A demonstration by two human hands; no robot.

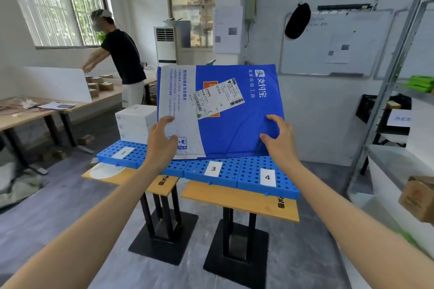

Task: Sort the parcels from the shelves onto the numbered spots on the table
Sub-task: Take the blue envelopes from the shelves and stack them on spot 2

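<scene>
Blocked at the rear of spot 1 (123, 153) by stacked white boxes (136, 122). Open above spot 3 (213, 168) and spot 4 (267, 177), forward of the blue parcel (234, 133). Bounded rightward by the shelf upright (387, 86).

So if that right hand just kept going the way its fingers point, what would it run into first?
The blue parcel. The right hand grips its lower right part, fingers pointing up and left across its face, so nothing lies between them. What is behind the parcel is hidden.
</scene>
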